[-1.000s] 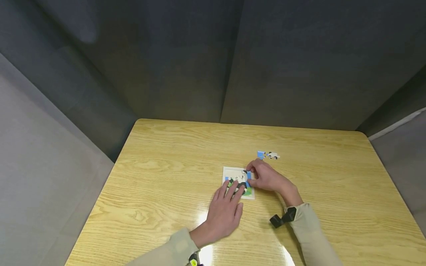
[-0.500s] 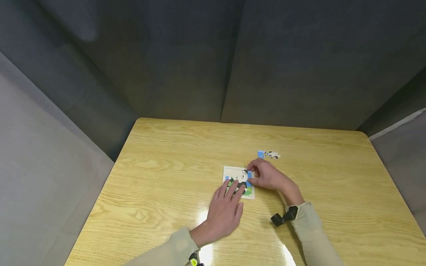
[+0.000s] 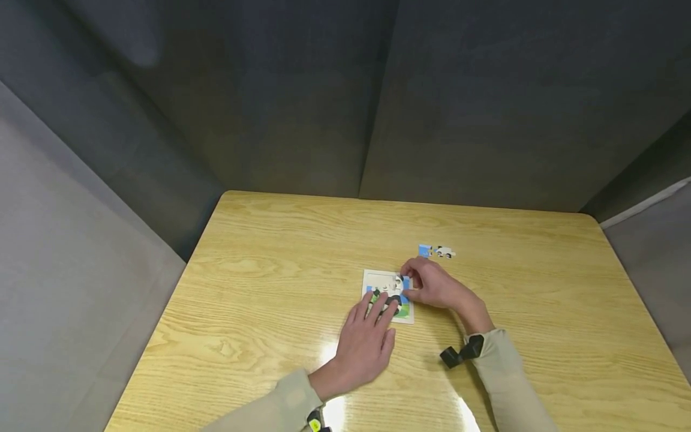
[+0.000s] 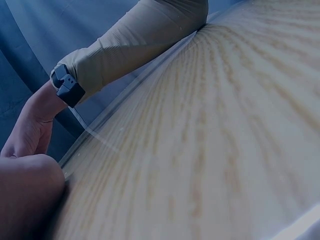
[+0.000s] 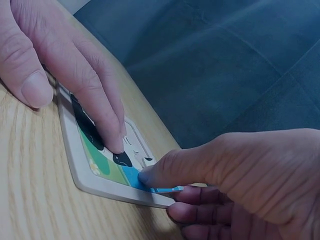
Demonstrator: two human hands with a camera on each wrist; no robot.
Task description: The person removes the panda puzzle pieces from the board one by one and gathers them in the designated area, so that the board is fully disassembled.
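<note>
The right hand (image 3: 432, 287) has its thumb and fingers curled, pinching a blue puzzle piece (image 5: 167, 189) at the right edge of the puzzle board (image 3: 387, 296); the piece sits slightly raised over the board's frame. The left hand (image 3: 367, 342) lies flat with fingers extended, fingertips (image 5: 112, 142) pressing the fitted pieces on the board's lower part. The board rests flat near the centre of the wooden table (image 3: 270, 288). A loose puzzle piece (image 3: 436, 251) lies on the table beyond the right hand, apart from the board.

Wooden table (image 3: 270, 288); grey partition walls (image 3: 302, 108)
</note>
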